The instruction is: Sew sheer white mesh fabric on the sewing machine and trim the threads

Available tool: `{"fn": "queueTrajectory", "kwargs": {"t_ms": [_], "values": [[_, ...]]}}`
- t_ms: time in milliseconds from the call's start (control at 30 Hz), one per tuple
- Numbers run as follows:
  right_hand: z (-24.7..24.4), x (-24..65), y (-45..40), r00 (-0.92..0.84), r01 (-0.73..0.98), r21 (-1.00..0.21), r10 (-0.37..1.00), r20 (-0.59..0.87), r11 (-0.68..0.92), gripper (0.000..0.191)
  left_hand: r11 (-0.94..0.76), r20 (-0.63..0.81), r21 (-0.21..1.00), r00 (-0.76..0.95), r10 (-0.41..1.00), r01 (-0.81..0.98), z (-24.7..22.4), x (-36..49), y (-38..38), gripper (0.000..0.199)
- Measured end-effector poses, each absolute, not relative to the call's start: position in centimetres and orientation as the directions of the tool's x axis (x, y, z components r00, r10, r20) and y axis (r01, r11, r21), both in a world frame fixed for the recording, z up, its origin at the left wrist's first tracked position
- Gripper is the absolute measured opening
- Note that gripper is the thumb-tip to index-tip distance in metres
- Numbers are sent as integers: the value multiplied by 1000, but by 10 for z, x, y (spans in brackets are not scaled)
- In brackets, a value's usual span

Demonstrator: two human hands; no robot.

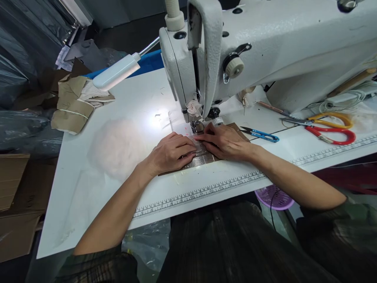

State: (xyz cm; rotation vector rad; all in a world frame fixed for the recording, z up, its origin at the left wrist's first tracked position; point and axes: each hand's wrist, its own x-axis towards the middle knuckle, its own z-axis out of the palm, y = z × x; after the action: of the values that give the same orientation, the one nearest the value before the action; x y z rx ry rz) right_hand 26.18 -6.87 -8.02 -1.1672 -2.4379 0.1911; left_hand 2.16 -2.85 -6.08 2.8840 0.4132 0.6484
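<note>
A thin translucent piece of material [200, 148] lies under the presser foot [195, 126] of a white sewing machine [188, 70]. My left hand [173, 151] is closed on its left part, fingers bent together and pressing down. On the right, my right hand [225, 142] pinches the same piece close to the foot, thumb and fingers drawn together. Between the hands, a shiny metal plate [203, 159] shows at the front. Brown board [237, 130] sticks out behind my right hand. My fingers hide much of the piece, and its exact kind is unclear.
Blue thread snips [260, 134] lie right of my right hand, with red-handled scissors [332, 135] and yellow-handled scissors [332, 119] farther right. A printed ruler [200, 193] runs along the table's front edge. A lamp [118, 72] and a tied brown bundle [72, 108] are at back left.
</note>
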Motion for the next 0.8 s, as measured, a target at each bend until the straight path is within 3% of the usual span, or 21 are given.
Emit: {"fn": "queueTrajectory", "kwargs": {"t_ms": [367,800], "values": [[-79,261,-72,-536,717,-315,781,321,621,38,-967,379,96,890,253,235,-59,24,-32,16],[-78,261,-72,-553,734,-276,782,286,620,35,-954,353,155,888,295,255,-52,24,-39,17]]}}
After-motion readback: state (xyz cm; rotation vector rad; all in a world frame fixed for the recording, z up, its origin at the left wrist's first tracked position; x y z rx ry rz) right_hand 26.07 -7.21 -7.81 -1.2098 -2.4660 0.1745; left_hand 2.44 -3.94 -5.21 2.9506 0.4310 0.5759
